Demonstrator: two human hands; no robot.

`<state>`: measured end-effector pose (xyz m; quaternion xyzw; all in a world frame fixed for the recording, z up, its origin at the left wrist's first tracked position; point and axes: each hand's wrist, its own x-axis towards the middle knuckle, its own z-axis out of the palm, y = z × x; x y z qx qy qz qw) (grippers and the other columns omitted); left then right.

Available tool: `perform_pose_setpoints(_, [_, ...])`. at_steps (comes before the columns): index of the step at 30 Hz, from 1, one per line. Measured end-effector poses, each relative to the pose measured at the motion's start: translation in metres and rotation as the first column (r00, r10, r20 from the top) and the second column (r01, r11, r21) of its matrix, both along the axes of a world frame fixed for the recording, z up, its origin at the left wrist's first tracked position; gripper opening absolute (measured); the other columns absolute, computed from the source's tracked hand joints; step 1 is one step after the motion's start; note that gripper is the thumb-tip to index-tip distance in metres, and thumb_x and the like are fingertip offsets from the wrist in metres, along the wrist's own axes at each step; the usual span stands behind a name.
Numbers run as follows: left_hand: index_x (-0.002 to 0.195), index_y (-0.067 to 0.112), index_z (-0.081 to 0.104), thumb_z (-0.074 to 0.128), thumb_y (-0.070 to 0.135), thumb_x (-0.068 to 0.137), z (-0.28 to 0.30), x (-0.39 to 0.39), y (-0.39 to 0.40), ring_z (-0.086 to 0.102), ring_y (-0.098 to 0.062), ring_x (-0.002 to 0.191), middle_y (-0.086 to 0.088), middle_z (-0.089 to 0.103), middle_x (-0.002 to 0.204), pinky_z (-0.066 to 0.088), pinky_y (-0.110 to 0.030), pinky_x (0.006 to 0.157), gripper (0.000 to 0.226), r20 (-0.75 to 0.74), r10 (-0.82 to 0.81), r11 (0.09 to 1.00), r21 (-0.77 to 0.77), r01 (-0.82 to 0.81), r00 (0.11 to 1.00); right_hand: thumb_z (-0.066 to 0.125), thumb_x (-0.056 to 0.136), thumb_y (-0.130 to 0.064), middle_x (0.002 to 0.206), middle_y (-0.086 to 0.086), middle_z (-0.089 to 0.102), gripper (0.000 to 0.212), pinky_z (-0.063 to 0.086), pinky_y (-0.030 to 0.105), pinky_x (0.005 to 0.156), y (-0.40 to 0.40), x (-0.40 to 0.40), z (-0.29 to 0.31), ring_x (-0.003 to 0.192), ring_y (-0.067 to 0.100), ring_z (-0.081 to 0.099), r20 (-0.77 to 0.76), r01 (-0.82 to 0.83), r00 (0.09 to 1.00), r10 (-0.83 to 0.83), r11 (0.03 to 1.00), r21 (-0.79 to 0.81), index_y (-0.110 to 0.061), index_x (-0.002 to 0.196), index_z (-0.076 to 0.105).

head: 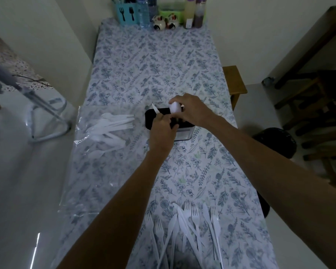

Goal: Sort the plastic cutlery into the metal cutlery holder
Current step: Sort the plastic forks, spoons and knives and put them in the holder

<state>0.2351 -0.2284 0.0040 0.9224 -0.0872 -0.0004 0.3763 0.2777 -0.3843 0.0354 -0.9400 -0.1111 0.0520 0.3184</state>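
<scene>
The metal cutlery holder (170, 121) stands near the middle of the table (155, 61), both hands above it; the left hand (161, 133) pinches a white plastic knife (155, 108), the right hand (190, 110) grips a white spoon (175, 107). Loose forks and knives (184, 230) lie at the near edge; more cutlery (111, 127) lies on clear plastic wrap (80, 171) by the left edge.

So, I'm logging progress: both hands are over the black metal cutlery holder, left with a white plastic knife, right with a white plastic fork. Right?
Not quite. In the head view the right hand holds a white plastic spoon, not a fork. The left hand does hold the white plastic knife over the black metal cutlery holder.
</scene>
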Motion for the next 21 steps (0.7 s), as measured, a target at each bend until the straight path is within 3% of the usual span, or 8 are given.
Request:
perform_pose_setpoints(2, [0.119, 0.002, 0.066, 0.073, 0.012, 0.089, -0.001, -0.007, 0.000, 0.060, -0.029, 0.101, -0.015, 0.058, 0.113, 0.056, -0.043, 0.088, 0.033, 0.017, 0.003, 1.000, 0.003, -0.003, 1.000, 0.071, 0.092, -0.032, 0.119, 0.017, 0.052, 0.053, 0.042, 0.030, 0.075, 0.002, -0.002, -0.006, 0.101, 0.029, 0.056, 0.054, -0.003, 0.998, 0.010, 0.991, -0.132, -0.016, 0.140, 0.055])
perform_pose_setpoints(5, [0.125, 0.001, 0.063, 0.074, 0.010, 0.087, -0.005, -0.020, 0.003, 0.058, -0.033, 0.106, -0.018, 0.057, 0.117, 0.055, -0.047, 0.091, 0.041, 0.075, -0.008, 0.999, 0.045, 0.004, 0.997, 0.069, 0.091, -0.035, 0.129, 0.015, 0.047, 0.065, 0.056, 0.044, 0.071, 0.006, -0.009, -0.010, 0.106, 0.034, 0.056, 0.195, 0.070, 0.981, 0.004, 0.925, -0.373, -0.020, 0.149, 0.042])
perform_pose_setpoints(8, [0.123, 0.002, 0.064, 0.073, 0.011, 0.086, -0.008, -0.036, 0.009, 0.058, -0.034, 0.108, -0.017, 0.057, 0.118, 0.053, -0.050, 0.092, 0.040, 0.118, -0.016, 1.000, 0.029, 0.012, 0.993, 0.073, 0.087, -0.035, 0.126, 0.016, 0.046, 0.071, 0.058, 0.045, 0.065, 0.011, -0.016, -0.014, 0.104, 0.033, 0.054, 0.263, 0.170, 0.963, -0.055, 0.883, -0.438, -0.024, 0.150, 0.039])
perform_pose_setpoints(12, [0.123, 0.004, 0.064, 0.072, 0.014, 0.089, -0.007, -0.065, 0.022, 0.058, -0.030, 0.116, -0.014, 0.060, 0.123, 0.053, -0.041, 0.096, 0.036, 0.135, -0.009, 0.999, -0.035, 0.014, 0.991, 0.072, 0.088, -0.038, 0.130, 0.016, 0.046, 0.067, 0.059, 0.046, 0.067, 0.015, -0.026, -0.012, 0.107, 0.034, 0.054, 0.283, 0.269, 0.945, -0.166, 0.884, -0.382, -0.021, 0.145, 0.043])
perform_pose_setpoints(16, [0.118, 0.004, 0.066, 0.071, 0.016, 0.090, -0.021, -0.101, 0.044, 0.062, -0.030, 0.108, -0.014, 0.062, 0.117, 0.053, -0.042, 0.095, 0.031, 0.073, 0.014, 0.999, -0.032, -0.012, 0.997, 0.070, 0.090, -0.036, 0.125, 0.018, 0.054, 0.057, 0.056, 0.043, 0.066, 0.026, -0.068, -0.016, 0.100, 0.035, 0.060, 0.308, 0.361, 0.904, -0.296, 0.915, -0.180, -0.013, 0.137, 0.049])
perform_pose_setpoints(21, [0.121, 0.006, 0.065, 0.071, 0.018, 0.091, -0.046, -0.158, 0.077, 0.061, -0.027, 0.107, -0.012, 0.062, 0.118, 0.052, -0.034, 0.095, 0.033, -0.069, -0.024, 0.999, 0.038, 0.027, 0.997, 0.062, 0.095, -0.030, 0.107, 0.005, 0.067, 0.041, 0.056, 0.037, 0.069, 0.063, -0.187, -0.040, 0.090, 0.025, 0.065, 0.044, 0.277, 0.960, -0.277, 0.961, -0.003, -0.017, 0.132, 0.052])
